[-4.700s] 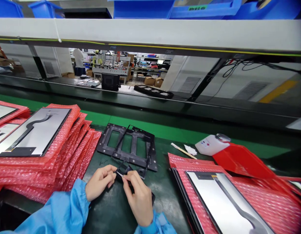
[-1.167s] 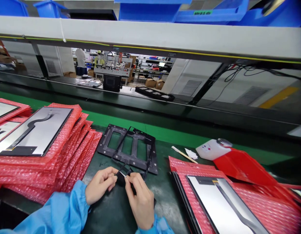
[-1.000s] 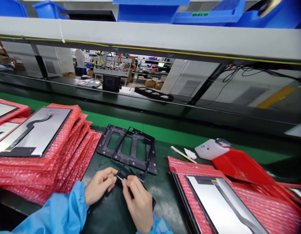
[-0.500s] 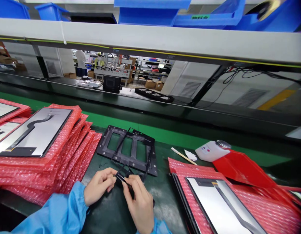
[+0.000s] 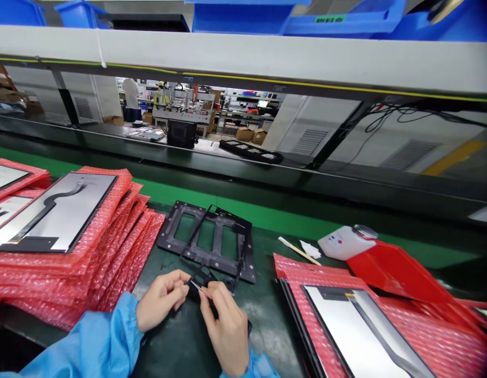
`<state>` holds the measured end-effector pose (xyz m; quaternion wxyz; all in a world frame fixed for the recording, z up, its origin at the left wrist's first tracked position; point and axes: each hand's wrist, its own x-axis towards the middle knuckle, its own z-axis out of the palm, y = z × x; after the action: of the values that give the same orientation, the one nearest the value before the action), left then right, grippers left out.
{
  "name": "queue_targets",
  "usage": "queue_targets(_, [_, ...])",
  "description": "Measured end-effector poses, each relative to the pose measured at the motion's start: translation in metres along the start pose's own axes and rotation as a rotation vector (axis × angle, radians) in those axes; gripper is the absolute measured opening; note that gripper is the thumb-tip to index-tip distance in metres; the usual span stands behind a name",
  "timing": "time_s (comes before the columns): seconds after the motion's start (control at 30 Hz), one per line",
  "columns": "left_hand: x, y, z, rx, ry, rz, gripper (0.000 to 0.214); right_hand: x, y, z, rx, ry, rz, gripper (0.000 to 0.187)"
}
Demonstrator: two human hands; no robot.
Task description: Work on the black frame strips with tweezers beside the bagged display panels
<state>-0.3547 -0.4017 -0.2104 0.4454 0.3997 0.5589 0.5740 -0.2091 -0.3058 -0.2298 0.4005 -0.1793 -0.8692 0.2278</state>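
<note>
My left hand (image 5: pixel 162 299) pinches the near corner of a thin black frame (image 5: pixel 197 229), its fingers closed. That frame leans over a flat black fixture (image 5: pixel 217 241) with three rectangular windows, which lies on the dark green bench. Beside it, my right hand (image 5: pixel 227 325) is closed on slim tweezers (image 5: pixel 196 286). Their silver tips touch or nearly touch the frame's corner by my left fingertips; the dark rear end pokes out behind the hand. Exactly what the tips grip is too small to make out.
Stacked display panels (image 5: pixel 65 205) in red bubble bags (image 5: pixel 121 252) rise at the left. Another panel (image 5: pixel 369 325) lies on red bubble wrap at the right. Behind it are a white bottle (image 5: pixel 340 242), a wooden-handled stick (image 5: pixel 298 250) and white tissue (image 5: pixel 310 249). A shelf (image 5: pixel 243 55) with blue bins crosses above.
The tweezers have turned slightly at the frame's corner, between my fingertips. Both hands otherwise stay in nearly the same place; the view has shifted a little.
</note>
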Motion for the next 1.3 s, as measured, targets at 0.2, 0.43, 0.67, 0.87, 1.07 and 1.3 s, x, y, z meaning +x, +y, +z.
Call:
queue_targets(0.2, [0.0001,0.002,0.0011,0.003,0.001,-0.005,0.038,0.0008,-0.0008,-0.0002,-0.042,0.052,-0.03,0.011])
queue_targets(0.43, [-0.0012,0.0065,0.003,-0.009,0.011,0.005,0.038,-0.0004,-0.0024,-0.0014,-0.072,0.067,-0.029,0.012])
queue_targets(0.67, [-0.0012,0.0022,0.0001,0.011,-0.008,-0.006,0.039,0.0017,0.0031,-0.0062,-0.088,0.135,-0.027,0.01])
queue_targets(0.87, [-0.0014,0.0015,-0.0006,0.017,-0.006,0.005,0.039,0.001,0.0024,-0.004,-0.063,0.075,-0.026,0.01])
queue_targets(1.07, [-0.0006,-0.0013,-0.0009,-0.001,0.001,0.0,0.039,0.0017,-0.0003,-0.0021,-0.062,0.028,-0.022,0.011])
queue_targets(1.3, [-0.0007,0.0025,0.0015,-0.014,0.028,-0.005,0.04,0.0038,-0.0021,-0.003,-0.011,0.032,-0.022,0.015])
